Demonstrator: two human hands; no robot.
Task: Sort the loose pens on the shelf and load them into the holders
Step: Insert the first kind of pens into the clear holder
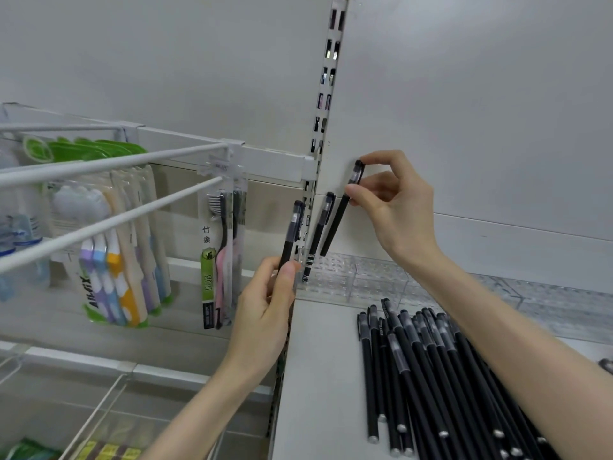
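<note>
The left hand (265,313) pinches one slim black capped pen (293,227) upright. The right hand (391,200) pinches a second pen (341,214) over the clear perforated plastic holder (348,277), far left on the pale grey shelf (318,376). A third pen (320,227) stands in it. A pile of loose black pens (431,376), too overlapped to count, lies near right. Packaged toothbrushes (222,254) hang left, against a white wall.

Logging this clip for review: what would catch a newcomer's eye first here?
The right hand pinches a slim black pen above the clear perforated plastic holder at the shelf's back, where one pen already stands; the left hand grips another black pen beside it. A heap of loose black pens lies on the white shelf in front.
</note>
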